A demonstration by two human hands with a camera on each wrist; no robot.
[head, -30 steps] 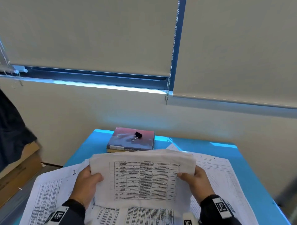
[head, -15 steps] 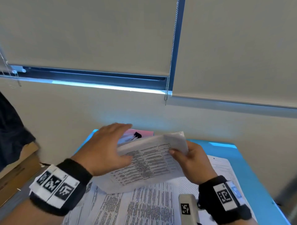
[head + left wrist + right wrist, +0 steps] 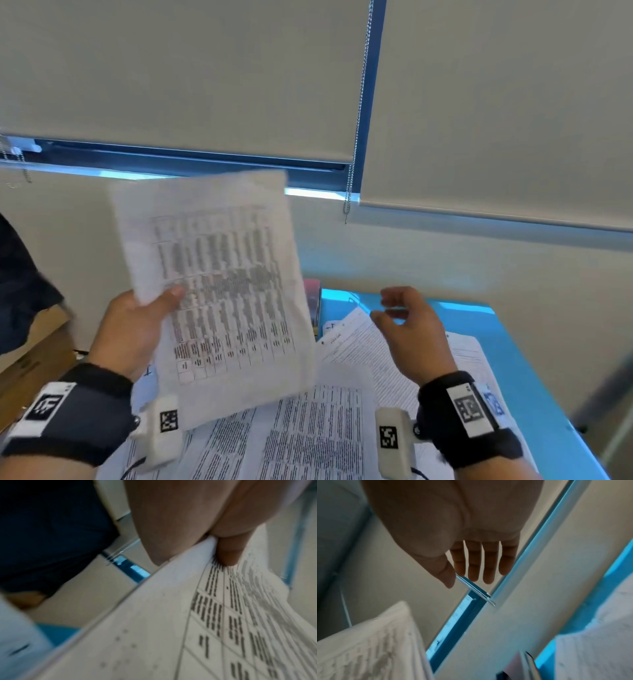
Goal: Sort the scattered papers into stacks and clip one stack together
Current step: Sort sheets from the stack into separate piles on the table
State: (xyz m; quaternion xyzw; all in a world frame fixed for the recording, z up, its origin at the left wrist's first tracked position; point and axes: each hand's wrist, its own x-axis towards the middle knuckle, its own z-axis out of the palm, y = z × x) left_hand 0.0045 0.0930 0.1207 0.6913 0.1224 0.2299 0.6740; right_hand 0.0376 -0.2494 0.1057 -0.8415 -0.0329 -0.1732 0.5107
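Paper, white: the held sheets [image 3: 219,291] are printed with a table and raised over the near left of the table, blurred, long axis running up and slightly left, top edge toward the window.
Left hand [image 3: 133,329]: grips the held sheets at their left edge; the thumb [image 3: 229,551] lies on the printed face and the other fingers are hidden behind.
Right hand [image 3: 407,329]: empty, fingers [image 3: 489,563] loosely extended and slightly apart, hovering above the loose papers [image 3: 373,363].
Loose papers: spread overlapping across the near half of the blue table [image 3: 520,363], reaching its right edge zone; more printed pages [image 3: 308,435] lie nearest the person.
Edges: bare blue shows along the far edge and the right side of the table; the wall stands just beyond the far edge.
Book [image 3: 312,298]: only a pink sliver shows past the right edge of the held sheets, at the far side of the table.
Open room: air between the two hands and above the right-hand papers.
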